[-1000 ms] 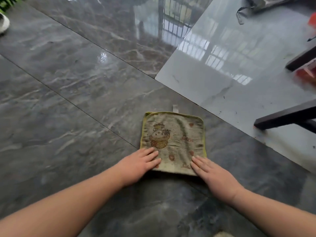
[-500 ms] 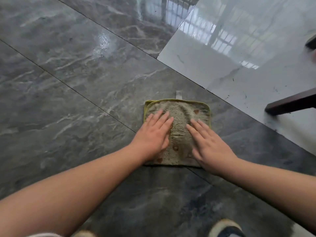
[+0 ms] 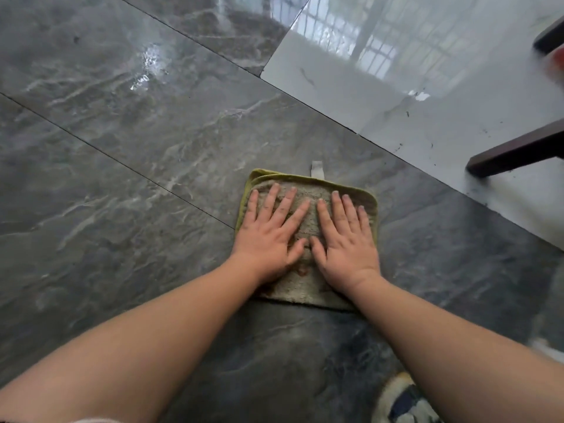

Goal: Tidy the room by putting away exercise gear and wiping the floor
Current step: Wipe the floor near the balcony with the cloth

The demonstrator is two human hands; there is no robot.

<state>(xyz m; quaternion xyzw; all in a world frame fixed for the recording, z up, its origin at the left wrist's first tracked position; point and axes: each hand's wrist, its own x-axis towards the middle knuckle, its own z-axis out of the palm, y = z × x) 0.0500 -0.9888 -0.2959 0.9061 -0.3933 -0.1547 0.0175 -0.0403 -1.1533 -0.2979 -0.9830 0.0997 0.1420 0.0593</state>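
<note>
Left hand (image 3: pixel 268 239) and right hand (image 3: pixel 345 242), fingers flat, gripping nothing, press cloth (image 3: pixel 308 288) on dark tile floor (image 3: pixel 137 148); wiping underway, exercise gear unseen

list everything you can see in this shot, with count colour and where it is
cloth: 1, green-edged beige, flat on the dark tile, centre, under both hands
cloth loop tag: 1, white, at the cloth's far edge
dark floor tiles: several, grey marbled, left and centre
light floor tile: 1 area, pale glossy, upper right
furniture legs: 2, dark brown, right edge on the light tile
slipper: 1, beige and dark, bottom right, partly hidden
left hand: 1, flat on the cloth, fingers spread
right hand: 1, flat on the cloth beside it
</note>
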